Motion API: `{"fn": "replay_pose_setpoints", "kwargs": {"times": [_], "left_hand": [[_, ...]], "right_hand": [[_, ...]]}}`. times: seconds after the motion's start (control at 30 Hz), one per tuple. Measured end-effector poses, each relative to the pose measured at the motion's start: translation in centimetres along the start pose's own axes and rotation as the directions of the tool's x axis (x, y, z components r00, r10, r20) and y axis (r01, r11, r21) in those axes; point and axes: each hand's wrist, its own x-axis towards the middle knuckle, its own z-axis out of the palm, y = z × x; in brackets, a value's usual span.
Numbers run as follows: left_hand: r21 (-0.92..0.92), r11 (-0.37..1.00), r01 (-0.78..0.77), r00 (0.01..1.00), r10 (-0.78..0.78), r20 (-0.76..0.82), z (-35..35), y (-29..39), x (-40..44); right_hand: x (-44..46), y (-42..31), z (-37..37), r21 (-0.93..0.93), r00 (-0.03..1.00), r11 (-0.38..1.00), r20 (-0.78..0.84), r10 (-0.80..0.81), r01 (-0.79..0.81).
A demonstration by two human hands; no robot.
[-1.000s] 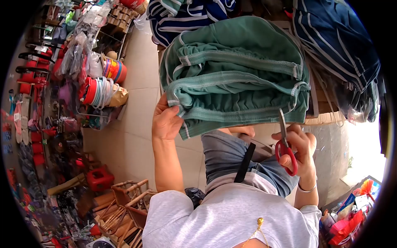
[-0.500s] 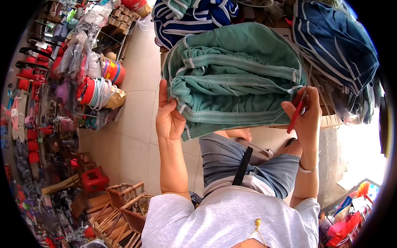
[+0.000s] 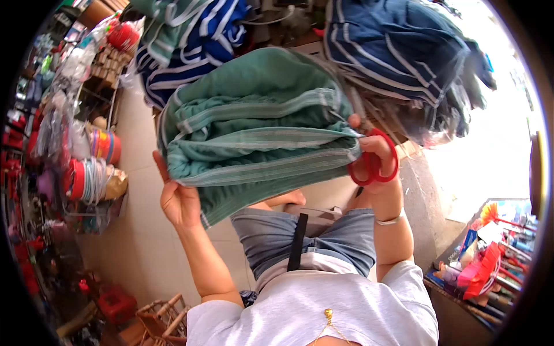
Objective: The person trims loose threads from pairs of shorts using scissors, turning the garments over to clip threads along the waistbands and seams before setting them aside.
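Note:
A bunched green garment [image 3: 259, 69] with pale stitched seams is stretched between my two hands, its folds stacked in front of me. My left hand [image 3: 182, 202] pinches the near left corner, thumb over the cloth and one finger extended along the side. At the right end, my right hand [image 3: 378, 155] grips the cloth edge and also carries scissors [image 3: 394, 164] with red handles. The handle loops hang around the fingers; their blades are mostly hidden behind the hand and cloth.
Striped blue cloth [image 3: 202, 52] lies beyond at the left, and a dark blue striped bundle [image 3: 392, 52] at the right. Shelves of goods with a coiled-cord tub [image 3: 89, 179] run along the left. A red stool [image 3: 117, 304] and bamboo chair [image 3: 164, 320] stand lower left.
The view has turned right, so most things appear further left. The right end of the garment has tilted up, and the scissors have rotated so their red loops face me.

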Motion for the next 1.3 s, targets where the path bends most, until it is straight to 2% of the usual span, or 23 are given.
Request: {"fn": "replay_pose_setpoints", "kwargs": {"times": [0.1,0.17,0.23,0.3,0.37,0.43,0.47,0.5,0.53,0.63,0.73,0.8,0.9,0.93,0.97,1.0,1.03,1.13,1.17,1.23,1.3], "left_hand": [[-0.042,0.998,0.037,0.999,-0.036,0.027,-0.2,0.2,0.7],[0.045,0.999,0.006,1.0,-0.006,0.0,-0.2,0.4,0.9],[0.065,0.997,0.031,0.999,-0.032,0.018,-0.2,0.4,1.2],[0.135,0.991,0.002,1.0,0.0,-0.014,-0.7,0.6,1.4],[0.117,0.993,0.008,1.0,-0.006,-0.02,-1.2,0.7,1.4],[0.095,0.995,0.013,1.0,-0.011,-0.027,-1.4,0.7,1.4],[0.127,0.992,-0.006,0.998,0.014,-0.066,-1.4,0.8,1.3],[0.16,0.987,-0.024,0.994,0.041,-0.103,-1.3,0.8,1.2],[0.163,0.986,-0.02,0.994,0.038,-0.104,-1.3,0.9,1.2],[0.141,0.989,0.032,0.996,-0.02,-0.086,-1.2,1.0,0.9],[0.195,0.981,0.009,0.993,0.014,-0.119,-0.9,0.7,0.8],[0.321,0.947,0.024,0.998,-0.003,-0.067,-0.7,0.7,0.7],[0.309,0.951,0.025,0.997,-0.002,-0.076,-0.2,0.7,0.6],[0.252,0.964,0.086,0.996,-0.093,0.017,0.0,0.8,0.8],[0.261,0.963,0.073,0.997,-0.081,0.017,0.3,0.8,0.9],[0.261,0.964,0.048,0.999,-0.047,-0.009,0.7,0.7,1.0],[0.261,0.965,0.022,0.999,-0.014,-0.034,1.2,0.8,1.3],[0.329,0.944,0.0,0.998,-0.022,0.062,2.9,1.5,3.9],[0.35,0.937,0.011,0.995,-0.044,0.088,4.2,1.2,5.2],[0.403,0.914,-0.045,0.993,-0.004,0.12,5.3,0.1,7.8],[0.564,0.823,-0.067,0.984,-0.038,0.174,5.2,-0.2,10.6]], "right_hand": [[0.9,1.0,1.3,0.295,0.989,0.955,-0.138,0.046,-0.003],[1.5,-0.4,1.8,0.632,0.963,0.728,0.22,0.158,-0.264],[1.3,-0.9,2.3,0.663,0.967,0.704,0.163,0.196,-0.255],[1.7,0.5,1.2,0.78,0.959,0.559,0.255,0.127,-0.282],[1.7,0.3,1.4,0.776,0.964,0.572,0.218,0.149,-0.264],[1.7,-0.3,2.0,0.723,0.968,0.647,0.227,0.109,-0.243],[1.4,-1.1,2.9,0.616,0.981,0.764,0.107,0.161,-0.193],[1.3,-1.2,2.8,0.619,0.982,0.763,0.103,0.159,-0.188],[1.1,-1.3,2.5,0.478,0.989,0.868,0.116,0.087,-0.132],[0.5,-1.8,2.5,0.247,0.993,0.965,0.095,0.068,-0.09],[0.0,-2.2,2.8,0.156,0.996,0.984,0.022,0.089,-0.091],[-0.2,-2.6,2.7,0.064,0.996,0.994,-0.005,0.09,-0.09],[-0.3,-2.8,2.4,-0.013,0.998,0.998,-0.019,0.06,-0.061],[-0.3,-2.9,2.3,-0.028,0.998,0.998,-0.014,0.064,-0.064],[-0.1,-3.1,2.3,-0.046,0.998,0.997,-0.009,0.065,-0.065],[-0.1,-3.6,2.5,-0.02,0.993,0.993,0.004,0.115,-0.115],[0.4,-4.1,2.9,-0.008,0.996,0.996,0.018,0.089,-0.088],[3.0,-5.8,3.9,0.042,0.988,0.996,0.135,0.076,-0.082],[4.9,-4.9,3.8,0.242,0.971,0.97,0.231,-0.06,0.002],[6.3,-5.5,5.4,0.406,0.99,0.912,0.087,-0.107,0.063],[9.0,-4.6,5.6,0.329,0.974,0.932,0.109,-0.196,0.151]]}}
